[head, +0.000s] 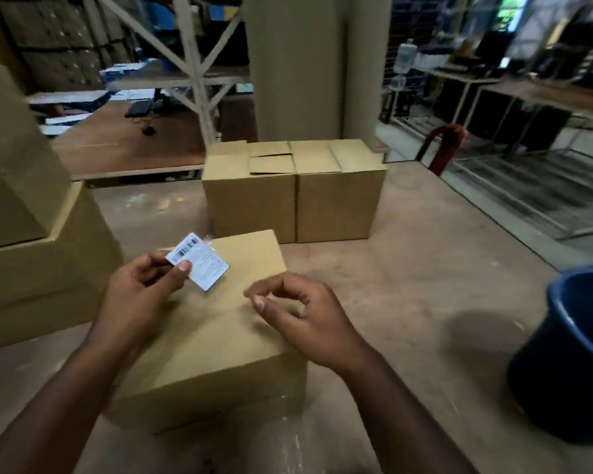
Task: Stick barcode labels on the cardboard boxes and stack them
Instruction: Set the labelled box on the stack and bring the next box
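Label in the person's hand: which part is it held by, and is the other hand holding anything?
The left hand pinches the label at its near-left edge. The right hand holds nothing.

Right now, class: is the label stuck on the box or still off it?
Off: left hand pinches the label above the box.
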Available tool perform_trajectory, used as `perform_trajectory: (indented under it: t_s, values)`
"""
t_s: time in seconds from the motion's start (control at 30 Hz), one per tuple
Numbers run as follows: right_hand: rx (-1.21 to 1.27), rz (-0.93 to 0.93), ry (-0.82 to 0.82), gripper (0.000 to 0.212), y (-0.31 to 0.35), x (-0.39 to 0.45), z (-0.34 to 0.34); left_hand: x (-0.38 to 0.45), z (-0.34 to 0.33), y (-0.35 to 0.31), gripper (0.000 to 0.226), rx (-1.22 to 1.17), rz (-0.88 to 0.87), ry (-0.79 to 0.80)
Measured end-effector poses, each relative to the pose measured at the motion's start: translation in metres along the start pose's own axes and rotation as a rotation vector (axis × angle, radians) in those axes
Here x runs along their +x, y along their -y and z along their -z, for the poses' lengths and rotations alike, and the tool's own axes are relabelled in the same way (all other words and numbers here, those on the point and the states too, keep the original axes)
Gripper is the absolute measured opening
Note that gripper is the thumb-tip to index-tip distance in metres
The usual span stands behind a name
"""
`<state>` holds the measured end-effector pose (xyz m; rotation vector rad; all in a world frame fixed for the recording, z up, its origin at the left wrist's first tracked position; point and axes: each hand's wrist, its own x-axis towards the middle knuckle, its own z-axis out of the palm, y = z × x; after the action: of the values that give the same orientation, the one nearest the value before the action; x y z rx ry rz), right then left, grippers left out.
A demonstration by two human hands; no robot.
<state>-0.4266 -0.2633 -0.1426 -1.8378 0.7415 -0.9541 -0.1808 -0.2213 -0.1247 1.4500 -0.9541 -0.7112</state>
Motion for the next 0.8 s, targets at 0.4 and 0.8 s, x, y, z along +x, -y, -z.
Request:
perform_trajectory:
  t_s: [0.4, 0.8]
  values:
    - [0.172, -0.199, -0.581, 0.019, -0.022, -0.105, 0.124, -0.057, -0.205, -0.049, 0.017, -0.012, -0.093, 0.685]
    - [-0.036, -0.308, -1.087, 0.013, -0.009, -0.239, 0.245, -0.104, -0.368, -0.038, 0.079, 0.079, -0.052, 1.299]
